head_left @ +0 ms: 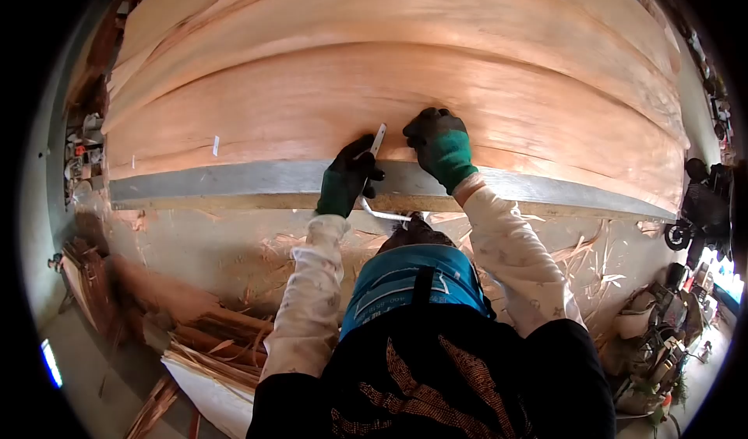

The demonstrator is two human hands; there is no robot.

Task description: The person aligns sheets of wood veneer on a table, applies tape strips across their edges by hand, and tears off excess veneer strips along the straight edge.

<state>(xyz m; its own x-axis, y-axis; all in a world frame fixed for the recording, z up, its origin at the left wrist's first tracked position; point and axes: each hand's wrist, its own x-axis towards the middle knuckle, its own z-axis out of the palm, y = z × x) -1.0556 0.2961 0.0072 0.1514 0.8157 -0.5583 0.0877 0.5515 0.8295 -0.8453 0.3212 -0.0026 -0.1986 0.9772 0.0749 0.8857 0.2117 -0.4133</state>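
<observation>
My left hand [347, 177], in a dark green work glove, is at the near edge of the wood veneer sheets [296, 96]. Its fingers are closed on a narrow white strip [380, 137] that sticks up past them. A white length also curls below this hand toward my waist. My right hand [441, 144], gloved the same way, rests on the veneer just right of the strip. Its fingers are curled down, and whatever they grip is hidden. Small white pieces of tape [216, 145] stick to the veneer on the left.
A grey metal strip [265, 180] runs along the table's front edge. Wood scraps and shavings [576, 260] lie on the floor below. Stacked veneer offcuts [218, 338] stand at lower left. A cluttered heap [654, 338] is at lower right, below a dark wheeled object [705, 209].
</observation>
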